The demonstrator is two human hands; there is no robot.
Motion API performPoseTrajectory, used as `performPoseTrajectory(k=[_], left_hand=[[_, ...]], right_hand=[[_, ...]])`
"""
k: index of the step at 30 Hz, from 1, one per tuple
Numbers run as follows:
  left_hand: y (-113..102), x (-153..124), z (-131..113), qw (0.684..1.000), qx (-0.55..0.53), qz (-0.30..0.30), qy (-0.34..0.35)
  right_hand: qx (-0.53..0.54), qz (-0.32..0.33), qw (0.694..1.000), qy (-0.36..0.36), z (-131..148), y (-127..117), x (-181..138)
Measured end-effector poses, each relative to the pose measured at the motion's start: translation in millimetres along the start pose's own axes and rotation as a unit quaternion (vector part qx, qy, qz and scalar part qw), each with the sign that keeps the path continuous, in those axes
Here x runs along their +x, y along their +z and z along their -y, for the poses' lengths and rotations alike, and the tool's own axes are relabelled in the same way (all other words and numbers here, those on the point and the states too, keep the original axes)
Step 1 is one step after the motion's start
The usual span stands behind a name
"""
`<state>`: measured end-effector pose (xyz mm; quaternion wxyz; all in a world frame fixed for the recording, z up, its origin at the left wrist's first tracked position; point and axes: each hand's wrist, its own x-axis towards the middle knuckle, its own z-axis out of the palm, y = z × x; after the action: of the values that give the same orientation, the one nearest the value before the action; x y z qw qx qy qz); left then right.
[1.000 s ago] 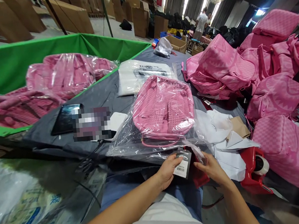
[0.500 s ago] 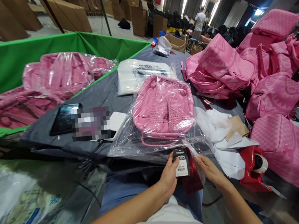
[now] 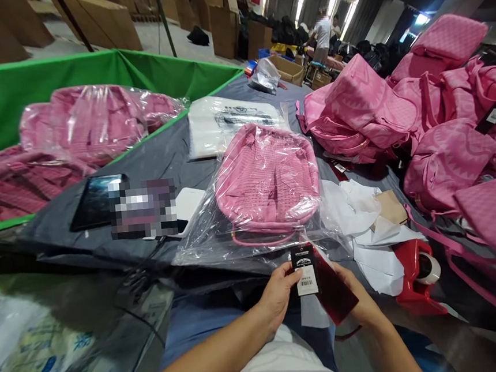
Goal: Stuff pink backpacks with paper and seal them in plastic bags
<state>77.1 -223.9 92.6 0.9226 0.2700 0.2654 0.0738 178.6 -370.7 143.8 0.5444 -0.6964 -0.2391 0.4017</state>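
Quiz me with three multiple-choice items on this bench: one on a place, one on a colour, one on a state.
1. Where is the red tape dispenser? A) right of the white paper B) left of it C) on top of it
2. What colour is the tag in the left hand? A) pink B) black with a white barcode label C) green
3. What state is the pink backpack in? A) uncovered B) lifted in the air C) inside a clear plastic bag

1: A, it sits past the paper's right edge.
2: B, the label shows on dark card.
3: C, film shines over it.

Single head-worn view, facing forward and down; left hand (image 3: pixel 278 295) and right hand (image 3: pixel 358 292) close below; distant floor (image 3: pixel 165 37) perhaps poorly resolved.
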Motion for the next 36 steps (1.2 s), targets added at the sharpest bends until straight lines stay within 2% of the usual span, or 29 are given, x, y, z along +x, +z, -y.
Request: performPoseTrajectory(k=[2,5,8,12,15,21,24,27,29,32,36], left_hand=[[-1,2,-3,1.0,0.016,0.016,0.01],[-3,6,-8,0.999,0.004,0.033,-0.01],[-7,10,-7,0.999,-0.005,0.035,-0.029],[-10,13,-2,1.0,0.011,0.028,0.002],[-9,12,-1,0.999,0.037,0.03,0.015],[-6,13,-5,0.998,0.016,0.06,-0.002],[-8,15,-1,0.999,0.01,0.046,0.007],[-11,16,5,0.999,0.047,-0.008,0.009],[-12,15,7,0.996,0.077,-0.036,0.009],[-10,12,5,0.997,0.069,-0.013,0.014],[-5,6,-3,0.998,0.056,0.033,0.027]], right_hand=[[0.081,0.027,0.996,0.026,3,2,0],[0.134,0.033,0.989,0.044,2,1,-1],[0.121,0.014,0.991,0.053,-3,-1,-2],[0.038,-0.004,0.997,0.065,-7,-4,-5],[-0.021,0.009,0.998,0.054,-8,0,-6],[0.046,0.02,0.995,0.091,-24,10,-4],[-0.076,-0.043,0.995,0.051,-26,4,-6],[-0.253,-0.175,0.951,-0.022,-22,-3,-13],[-0.303,-0.211,0.928,-0.046,-19,-3,-18],[-0.291,-0.168,0.941,-0.031,-19,1,-20],[-0.173,-0.114,0.978,0.001,-24,5,-13]])
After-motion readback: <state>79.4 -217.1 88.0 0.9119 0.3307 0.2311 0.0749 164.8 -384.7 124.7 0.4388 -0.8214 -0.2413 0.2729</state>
